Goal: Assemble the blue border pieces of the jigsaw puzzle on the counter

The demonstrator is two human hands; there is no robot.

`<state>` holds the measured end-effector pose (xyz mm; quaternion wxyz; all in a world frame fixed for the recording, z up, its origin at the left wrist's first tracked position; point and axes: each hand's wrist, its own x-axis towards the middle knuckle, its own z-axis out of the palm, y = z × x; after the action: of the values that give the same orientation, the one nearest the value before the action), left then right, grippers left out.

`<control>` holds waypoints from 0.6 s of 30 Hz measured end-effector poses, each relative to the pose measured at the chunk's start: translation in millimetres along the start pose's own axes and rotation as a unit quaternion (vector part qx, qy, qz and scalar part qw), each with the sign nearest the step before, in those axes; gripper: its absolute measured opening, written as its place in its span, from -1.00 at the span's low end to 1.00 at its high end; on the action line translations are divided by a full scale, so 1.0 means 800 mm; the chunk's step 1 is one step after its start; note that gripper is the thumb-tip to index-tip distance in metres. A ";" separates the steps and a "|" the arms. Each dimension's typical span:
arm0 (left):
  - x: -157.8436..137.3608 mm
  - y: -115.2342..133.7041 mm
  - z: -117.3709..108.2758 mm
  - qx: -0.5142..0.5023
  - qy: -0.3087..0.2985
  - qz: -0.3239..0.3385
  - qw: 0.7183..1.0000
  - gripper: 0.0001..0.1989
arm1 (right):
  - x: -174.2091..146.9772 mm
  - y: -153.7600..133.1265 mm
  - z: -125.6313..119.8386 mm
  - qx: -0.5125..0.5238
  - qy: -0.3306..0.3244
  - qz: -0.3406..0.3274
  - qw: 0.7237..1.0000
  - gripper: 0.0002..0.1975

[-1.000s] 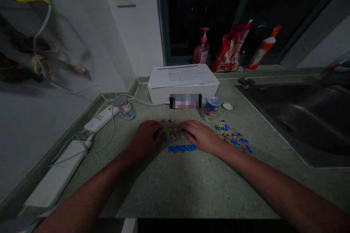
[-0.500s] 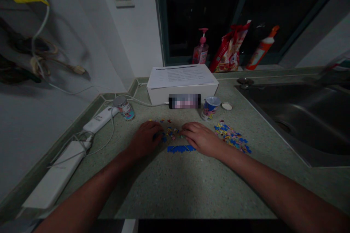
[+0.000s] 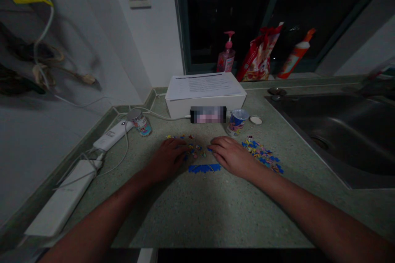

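Small loose jigsaw puzzle pieces lie between my two hands on the speckled counter. My left hand rests beside their left side, fingers bent and thumb apart from them; its palm side is hidden. On the right, my right hand has its thumb and fingertips at a small blue puzzle piece, seemingly pinched. Just nearer to me lies a joined blue puzzle strip with thin yellow curved lines. A larger pile of mixed puzzle pieces spreads to the right of my right hand.
Behind the pieces stand a blue can, its lid, a phone and a white box. A jar and power strips with cables are at left. A metal sink lies at right.
My right hand has shifted slightly right, away from the loose pieces, and a blue piece now shows at its fingertips. My left hand has moved a little to the right.
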<state>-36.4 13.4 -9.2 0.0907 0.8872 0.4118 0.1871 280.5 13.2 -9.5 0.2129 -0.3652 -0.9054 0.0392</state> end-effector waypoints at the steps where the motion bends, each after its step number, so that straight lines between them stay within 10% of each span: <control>1: 0.001 0.001 0.001 -0.001 -0.002 -0.006 1.000 -0.64 | -0.001 0.001 0.001 -0.003 0.001 -0.001 1.000 -0.68; 18: 0.004 0.002 0.004 0.006 0.007 -0.011 1.000 -0.79 | -0.006 0.006 -0.007 -0.025 0.002 0.020 1.000 -0.71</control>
<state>-32.3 14.8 -10.5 0.0846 0.8817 0.4234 0.1902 289.0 13.1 -7.6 0.2051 -0.3881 -0.8983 0.0203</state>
